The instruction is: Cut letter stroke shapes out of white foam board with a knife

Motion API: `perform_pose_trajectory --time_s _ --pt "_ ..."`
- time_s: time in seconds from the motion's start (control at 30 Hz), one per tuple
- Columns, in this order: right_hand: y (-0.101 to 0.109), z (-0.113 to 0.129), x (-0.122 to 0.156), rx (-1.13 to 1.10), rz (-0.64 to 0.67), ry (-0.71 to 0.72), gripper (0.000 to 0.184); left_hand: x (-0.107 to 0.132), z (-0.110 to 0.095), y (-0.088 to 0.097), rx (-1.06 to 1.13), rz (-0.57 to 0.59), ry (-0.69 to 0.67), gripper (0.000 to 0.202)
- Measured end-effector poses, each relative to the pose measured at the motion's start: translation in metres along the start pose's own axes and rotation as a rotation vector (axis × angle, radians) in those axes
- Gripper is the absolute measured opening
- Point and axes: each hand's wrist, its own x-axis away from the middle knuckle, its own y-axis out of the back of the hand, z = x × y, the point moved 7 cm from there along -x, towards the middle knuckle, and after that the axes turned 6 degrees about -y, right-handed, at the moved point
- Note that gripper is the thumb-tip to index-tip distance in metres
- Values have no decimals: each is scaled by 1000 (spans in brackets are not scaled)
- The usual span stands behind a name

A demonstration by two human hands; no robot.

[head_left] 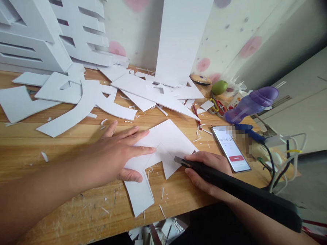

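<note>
My left hand [123,150] lies flat with spread fingers on a white foam board piece [168,137], pressing it to the wooden table. Thin pencil lines cross the board, and a notch is cut into its near edge. In my right hand [206,167] is a black utility knife [235,186], its handle running back toward my forearm. The tip of its blade rests on or just over the board, to the right of my left fingertips. Narrow white shavings lie in the notch and around the board.
Cut white board pieces [68,91] are heaped behind my hands. Large white panels [186,30] lean on the wall. To the right are a phone [230,148], a purple bottle [251,103], red-handled scissors [220,108], a red pen [197,119] and cables [288,163]. The table's front edge is close.
</note>
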Motion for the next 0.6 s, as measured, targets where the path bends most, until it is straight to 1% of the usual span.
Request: perform_pose_trajectory --time_s 0.13,0.4,0.5,0.57,0.6 --pt "2 -2 9 14 4 -26 20 2 1 -2 -27 -20 -36 66" --pt "1 -1 17 -46 -21 -47 25 0 0 0 -23 -6 -10 67" --pt "8 -4 22 -54 -5 -81 23 1 0 -2 -19 -8 -16 67" --pt "18 -13 25 -85 -2 -155 20 2 0 -2 -18 -3 -12 67" --pt "25 -20 26 -122 -21 -209 18 3 0 -2 -19 8 -6 66"
